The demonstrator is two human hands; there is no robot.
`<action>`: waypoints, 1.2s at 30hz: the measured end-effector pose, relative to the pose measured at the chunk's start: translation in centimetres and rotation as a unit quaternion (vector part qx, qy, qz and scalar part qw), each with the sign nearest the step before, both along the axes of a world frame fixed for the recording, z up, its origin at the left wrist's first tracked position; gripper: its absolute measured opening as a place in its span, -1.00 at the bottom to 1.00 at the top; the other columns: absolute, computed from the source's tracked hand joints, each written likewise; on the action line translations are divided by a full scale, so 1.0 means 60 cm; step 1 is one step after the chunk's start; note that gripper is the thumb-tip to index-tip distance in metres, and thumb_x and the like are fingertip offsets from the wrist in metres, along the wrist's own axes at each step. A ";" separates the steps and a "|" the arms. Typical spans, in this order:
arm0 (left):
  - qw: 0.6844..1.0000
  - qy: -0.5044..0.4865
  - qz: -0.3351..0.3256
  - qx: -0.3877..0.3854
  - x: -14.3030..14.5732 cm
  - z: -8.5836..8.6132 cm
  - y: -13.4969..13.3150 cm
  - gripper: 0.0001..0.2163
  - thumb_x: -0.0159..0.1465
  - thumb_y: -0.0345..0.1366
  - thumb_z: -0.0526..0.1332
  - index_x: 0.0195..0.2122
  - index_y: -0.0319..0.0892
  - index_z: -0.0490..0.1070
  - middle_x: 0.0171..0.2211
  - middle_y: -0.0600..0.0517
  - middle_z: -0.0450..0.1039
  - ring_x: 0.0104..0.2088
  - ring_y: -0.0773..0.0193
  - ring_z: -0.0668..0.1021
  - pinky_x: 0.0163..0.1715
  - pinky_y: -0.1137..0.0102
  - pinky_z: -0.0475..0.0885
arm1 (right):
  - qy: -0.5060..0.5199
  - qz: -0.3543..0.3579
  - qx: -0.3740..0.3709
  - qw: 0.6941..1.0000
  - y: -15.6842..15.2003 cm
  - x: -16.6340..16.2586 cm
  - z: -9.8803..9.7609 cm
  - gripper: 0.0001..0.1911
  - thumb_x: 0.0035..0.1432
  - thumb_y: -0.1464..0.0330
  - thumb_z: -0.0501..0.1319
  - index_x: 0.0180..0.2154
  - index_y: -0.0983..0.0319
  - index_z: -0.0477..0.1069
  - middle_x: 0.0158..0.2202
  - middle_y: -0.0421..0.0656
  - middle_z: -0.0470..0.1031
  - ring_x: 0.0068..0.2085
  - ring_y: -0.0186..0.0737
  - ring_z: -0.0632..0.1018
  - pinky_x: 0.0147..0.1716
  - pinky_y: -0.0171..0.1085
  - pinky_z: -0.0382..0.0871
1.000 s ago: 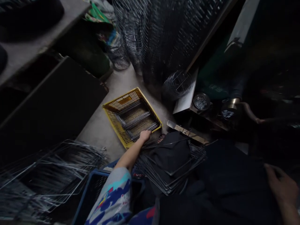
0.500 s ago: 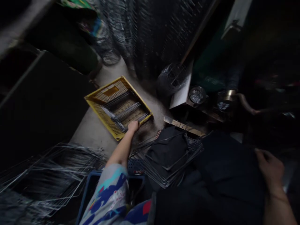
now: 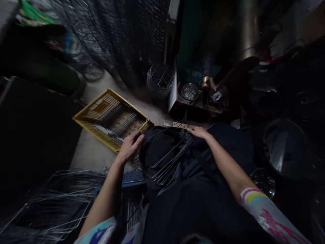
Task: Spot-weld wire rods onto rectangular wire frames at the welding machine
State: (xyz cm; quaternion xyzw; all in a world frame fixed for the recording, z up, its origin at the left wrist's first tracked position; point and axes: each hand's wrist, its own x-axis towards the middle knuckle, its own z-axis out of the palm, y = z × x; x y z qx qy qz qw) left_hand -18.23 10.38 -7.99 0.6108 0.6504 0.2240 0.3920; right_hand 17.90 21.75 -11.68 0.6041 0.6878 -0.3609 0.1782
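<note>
A stack of bent wire frames (image 3: 167,159) lies across my lap on dark cloth. My left hand (image 3: 130,146) curls its fingers round the stack's left edge, close to the yellow crate's near corner. Palm down, my right hand (image 3: 199,131) rests on the far right end of the same wire frames, fingers bent over the wires. The yellow plastic crate (image 3: 83,118) sits on the floor to the left and holds several straight wire bundles (image 3: 115,122).
A heap of wire frames (image 3: 50,196) fills the lower left. A blue crate (image 3: 132,178) sits under my left arm. Rolls of wire mesh (image 3: 122,37) stand behind. A small wire basket (image 3: 160,77), a bowl of small metal parts (image 3: 189,91) and a machine are ahead.
My left hand pulled back from the yellow crate to the wire stack on my lap. My right hand came forward from the lower right onto the stack. The view swung right.
</note>
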 end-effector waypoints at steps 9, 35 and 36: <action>0.997 0.035 -0.068 0.007 0.056 0.059 -0.032 -0.68 0.29 -0.03 0.09 -0.48 -0.15 0.23 -0.57 0.15 0.18 -0.53 0.35 0.28 -0.51 0.45 0.19 | 0.102 -0.022 0.046 0.993 -0.006 -0.009 0.026 -0.64 0.19 0.30 0.11 -0.03 0.21 0.52 -0.06 -0.07 0.58 -0.06 -0.07 0.56 -0.11 -0.28 0.37; 0.977 0.097 -0.096 0.166 0.012 -0.019 0.035 -0.69 0.36 -0.18 0.00 -0.52 -0.15 0.23 -0.62 0.11 0.16 -0.58 0.34 0.21 -0.49 0.41 0.09 | 0.175 0.031 0.177 0.968 -0.048 0.001 0.093 -0.60 0.09 0.28 0.05 -0.15 0.20 0.59 -0.36 -0.13 0.61 -0.37 -0.16 0.56 -0.35 -0.30 0.35; 0.976 0.095 -0.098 0.172 0.012 -0.019 0.031 -0.70 0.36 -0.18 0.01 -0.51 -0.16 0.24 -0.62 0.11 0.17 -0.58 0.34 0.22 -0.50 0.41 0.10 | 0.176 0.041 0.173 0.968 -0.051 0.002 0.096 -0.61 0.10 0.29 0.05 -0.17 0.19 0.59 -0.35 -0.14 0.61 -0.35 -0.16 0.56 -0.34 -0.30 0.36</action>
